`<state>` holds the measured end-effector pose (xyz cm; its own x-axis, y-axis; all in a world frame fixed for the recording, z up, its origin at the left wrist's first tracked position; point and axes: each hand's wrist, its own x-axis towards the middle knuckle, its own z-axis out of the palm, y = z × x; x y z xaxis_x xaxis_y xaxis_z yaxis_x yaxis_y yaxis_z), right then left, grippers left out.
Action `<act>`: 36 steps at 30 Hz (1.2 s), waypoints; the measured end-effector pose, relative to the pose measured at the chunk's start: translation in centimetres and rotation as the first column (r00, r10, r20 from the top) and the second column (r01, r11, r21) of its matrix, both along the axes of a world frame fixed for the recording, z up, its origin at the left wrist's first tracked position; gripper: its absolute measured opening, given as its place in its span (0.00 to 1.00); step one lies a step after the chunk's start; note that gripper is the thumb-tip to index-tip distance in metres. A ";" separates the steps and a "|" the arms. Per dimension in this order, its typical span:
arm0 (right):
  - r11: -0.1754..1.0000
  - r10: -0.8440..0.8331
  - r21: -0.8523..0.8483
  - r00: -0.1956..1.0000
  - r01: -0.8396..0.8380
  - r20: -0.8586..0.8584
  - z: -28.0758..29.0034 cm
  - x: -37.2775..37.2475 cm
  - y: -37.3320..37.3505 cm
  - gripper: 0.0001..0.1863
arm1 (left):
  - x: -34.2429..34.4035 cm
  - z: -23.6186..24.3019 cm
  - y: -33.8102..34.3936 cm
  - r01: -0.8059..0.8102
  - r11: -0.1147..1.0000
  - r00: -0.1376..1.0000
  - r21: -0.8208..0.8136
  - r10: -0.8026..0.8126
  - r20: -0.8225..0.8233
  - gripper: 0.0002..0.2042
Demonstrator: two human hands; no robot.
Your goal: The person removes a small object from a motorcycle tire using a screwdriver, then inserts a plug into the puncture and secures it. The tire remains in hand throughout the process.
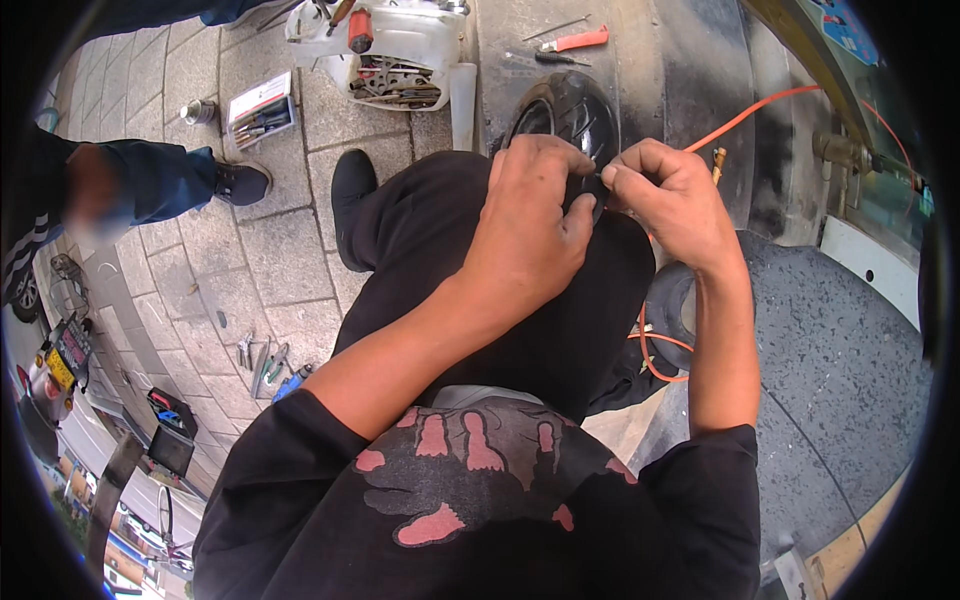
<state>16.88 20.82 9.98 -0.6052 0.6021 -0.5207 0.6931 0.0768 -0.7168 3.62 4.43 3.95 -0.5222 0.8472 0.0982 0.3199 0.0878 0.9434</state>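
A small black tyre (583,112) stands upright by my knees, its lower part hidden behind my hands. My left hand (535,200) is closed over the near edge of the tyre, with its thumb bent toward the fingertips. Close by on the right, my right hand (675,195) is pinched at the tyre's side. Thumb and forefinger meet on something small and dark that I cannot make out. Both hands' fingertips nearly touch.
A red-handled tool (580,40) lies beyond the tyre. A white plastic container (445,60) holds tools at the back, near a box of bits (262,112). An orange hose (745,112) runs at right. Another person's shoe (243,183) is at left. Pliers (270,365) lie on the paving.
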 end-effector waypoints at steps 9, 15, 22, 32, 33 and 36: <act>1.000 0.006 0.025 0.999 -0.007 0.052 0.4 -0.6 0.0 0.15 | 0.0 -0.1 0.1 -0.006 1.000 1.000 0.008 0.006 0.005 0.17; 0.999 -0.028 -0.038 0.999 0.028 0.023 0.6 -0.9 -0.2 0.15 | 0.1 -0.4 0.3 -0.017 1.000 0.999 0.023 0.018 -0.032 0.15; 0.960 -0.157 -0.245 0.986 0.139 -0.057 0.0 -0.3 0.5 0.15 | -0.4 -0.7 1.1 0.016 1.000 1.000 -0.011 -0.016 -0.019 0.12; 0.879 -0.305 -0.413 0.947 0.239 -0.100 -3.2 1.0 0.8 0.26 | -1.8 -0.1 1.6 0.067 0.989 0.998 -0.134 -0.067 0.001 0.11; 0.870 -0.321 -0.426 0.941 0.249 -0.107 -3.4 1.1 0.8 0.26 | -1.7 -0.3 1.6 0.054 0.991 0.998 -0.122 -0.057 -0.019 0.12; 0.857 -0.332 -0.454 0.935 0.243 -0.126 -3.8 1.4 0.8 0.27 | -1.7 0.1 1.7 0.061 0.992 0.994 -0.110 -0.051 0.092 0.11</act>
